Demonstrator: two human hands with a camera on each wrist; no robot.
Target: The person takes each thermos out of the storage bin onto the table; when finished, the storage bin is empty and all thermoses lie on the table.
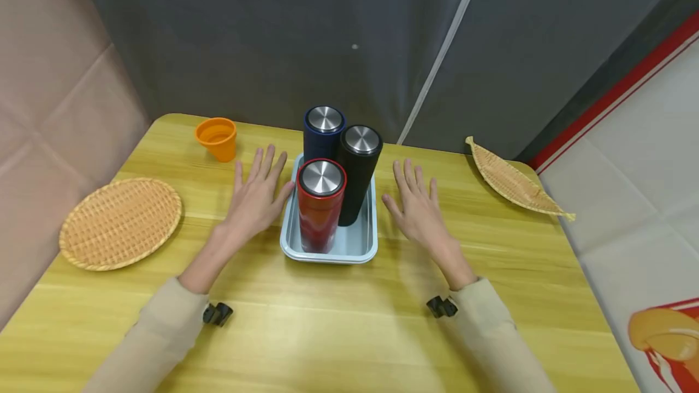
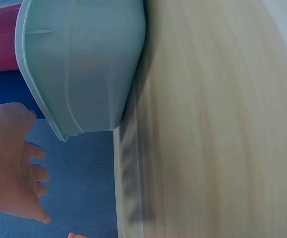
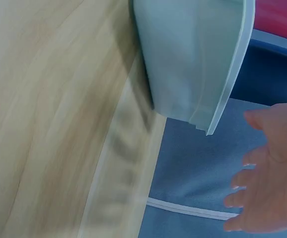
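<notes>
A light blue tray [image 1: 330,258] stands mid-table and holds three upright thermos bottles with steel lids. The red thermos [image 1: 319,223] is nearest, the black thermos [image 1: 357,171] stands to its right, and the navy thermos [image 1: 321,145] is at the back. My left hand [image 1: 255,198] hovers with spread fingers by the tray's left side, the thumb close to the rim; contact cannot be made out. On the right, apart from the tray, my right hand [image 1: 419,211] has its fingers extended. Both wrist views show the tray's outer wall [image 2: 81,64] beside an empty hand.
An orange cup [image 1: 219,143] stands at the back left. Nearer on that side lies a round woven mat [image 1: 121,223]. A leaf-shaped woven tray [image 1: 513,181] is at the right edge. A dark grey partition [image 1: 262,35] rises behind the table.
</notes>
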